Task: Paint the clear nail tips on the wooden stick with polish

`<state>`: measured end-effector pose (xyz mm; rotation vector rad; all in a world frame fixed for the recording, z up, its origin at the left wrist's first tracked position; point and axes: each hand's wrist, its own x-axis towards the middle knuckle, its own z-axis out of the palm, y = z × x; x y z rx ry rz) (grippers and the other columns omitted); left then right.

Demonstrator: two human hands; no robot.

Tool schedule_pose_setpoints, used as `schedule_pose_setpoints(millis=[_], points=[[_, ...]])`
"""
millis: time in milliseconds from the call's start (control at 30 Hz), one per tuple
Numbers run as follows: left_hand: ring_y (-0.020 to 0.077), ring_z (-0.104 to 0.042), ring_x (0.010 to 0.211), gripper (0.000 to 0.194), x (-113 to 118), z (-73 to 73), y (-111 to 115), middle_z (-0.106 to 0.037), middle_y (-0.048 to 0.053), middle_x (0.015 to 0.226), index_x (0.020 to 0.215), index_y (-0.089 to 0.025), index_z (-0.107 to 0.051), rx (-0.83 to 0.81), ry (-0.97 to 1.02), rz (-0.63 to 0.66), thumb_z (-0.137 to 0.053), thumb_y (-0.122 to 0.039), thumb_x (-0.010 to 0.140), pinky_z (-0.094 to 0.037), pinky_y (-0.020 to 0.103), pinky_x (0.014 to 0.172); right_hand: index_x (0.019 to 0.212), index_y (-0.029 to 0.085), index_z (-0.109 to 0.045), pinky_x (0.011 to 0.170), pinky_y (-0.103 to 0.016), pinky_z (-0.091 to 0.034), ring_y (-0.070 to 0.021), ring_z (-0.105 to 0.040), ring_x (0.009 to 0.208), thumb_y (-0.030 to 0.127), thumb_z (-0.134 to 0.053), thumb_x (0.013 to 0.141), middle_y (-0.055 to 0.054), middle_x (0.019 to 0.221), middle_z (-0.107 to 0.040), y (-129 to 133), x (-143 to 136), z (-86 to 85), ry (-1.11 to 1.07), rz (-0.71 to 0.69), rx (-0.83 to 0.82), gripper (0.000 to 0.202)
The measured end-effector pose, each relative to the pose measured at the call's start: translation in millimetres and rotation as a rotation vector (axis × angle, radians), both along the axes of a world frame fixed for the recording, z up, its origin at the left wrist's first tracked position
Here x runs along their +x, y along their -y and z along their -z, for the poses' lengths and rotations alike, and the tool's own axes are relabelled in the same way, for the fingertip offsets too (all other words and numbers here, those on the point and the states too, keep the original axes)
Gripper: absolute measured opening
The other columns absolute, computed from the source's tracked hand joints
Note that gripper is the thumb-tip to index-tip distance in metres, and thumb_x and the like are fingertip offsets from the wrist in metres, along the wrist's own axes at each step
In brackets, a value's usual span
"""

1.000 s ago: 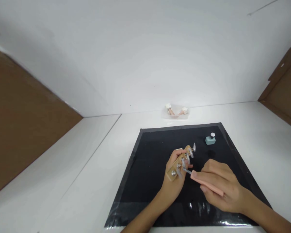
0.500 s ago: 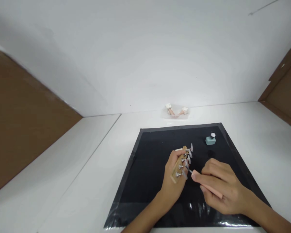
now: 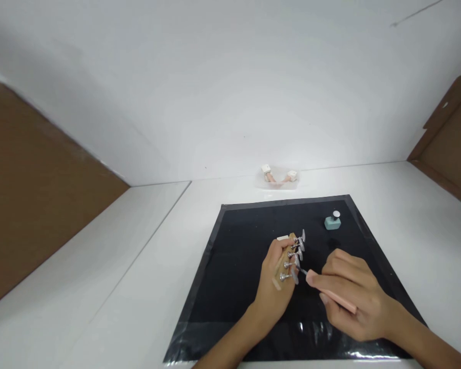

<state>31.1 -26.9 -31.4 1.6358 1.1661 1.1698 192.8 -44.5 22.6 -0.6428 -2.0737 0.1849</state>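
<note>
My left hand (image 3: 272,287) is wrapped round a wooden strip (image 3: 281,267), which is tilted over the black mat (image 3: 234,246). Several small metal stems rise from the strip, each bearing a grey, nail-shaped piece (image 3: 294,277). In my right hand (image 3: 355,294) is a brush with a pink handle (image 3: 340,300), pinched between thumb and fingers. Its dark tip points left and meets or nearly meets one of the grey pieces; contact is too small to tell. A teal bottle (image 3: 332,223) with a silvery round top stands at the mat's back right.
Behind the mat, a clear plastic tray (image 3: 278,185) holds white blocks with pinkish parts. The white table (image 3: 149,277) extends around the mat to a white wall. Brown panels rise at the left (image 3: 42,189) and right (image 3: 453,138).
My right hand has shifted slightly right with the brush, whose tip is a little farther right. My left hand has barely moved, and the strip stays in its grip.
</note>
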Motion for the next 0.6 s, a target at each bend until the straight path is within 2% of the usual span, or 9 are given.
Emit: schedule_pose_setpoints(millis=[100,267,433,600], points=[[0.0138,-0.052,0.069,0.019,-0.5,-0.3,0.0,-0.054,-0.001,0.082,0.097,-0.021,-0.05,0.02,-0.014,-0.001,-0.054,-0.022,0.078,-0.045,0.028,0.065,0.103,0.017,-0.057,0.046,-0.027,-0.041,-0.0136,-0.046,0.052,0.001,-0.048,0.073,-0.002,0.065,-0.054,-0.1,-0.4,-1.4,0.017,0.038,-0.005,0.035],[0.0137,-0.052,0.069,0.018,-0.2,0.1,0.5,-0.054,0.001,0.084,0.099,-0.02,-0.049,-0.043,0.028,0.012,-0.051,-0.026,0.082,-0.046,0.029,0.066,0.097,0.017,-0.058,0.045,-0.027,-0.039,-0.0137,-0.044,0.05,0.0,-0.047,0.069,-0.001,0.06,-0.052,1.0,-0.7,-2.6,-0.002,-0.023,-0.039,0.034],[0.0138,-0.052,0.069,0.018,-0.3,-0.3,0.3,-0.055,0.002,0.084,0.096,-0.019,-0.051,-0.032,0.038,0.006,-0.052,-0.031,0.082,-0.045,0.028,0.065,0.103,0.016,-0.055,0.046,-0.028,-0.04,-0.0138,-0.045,0.052,0.0,-0.048,0.073,-0.003,0.064,-0.055,0.9,-1.1,-2.3,-0.011,0.034,-0.035,0.035],[0.0133,-0.051,0.069,0.022,-0.1,3.0,-0.5,-0.055,0.002,0.085,0.099,-0.019,-0.051,-0.088,0.088,0.019,-0.05,-0.034,0.083,-0.046,0.028,0.065,0.098,0.016,-0.057,0.045,-0.027,-0.038,-0.014,-0.045,0.05,0.002,-0.048,0.072,-0.002,0.059,-0.055,1.1,-0.9,-2.3,-0.05,-0.034,-0.064,0.031]])
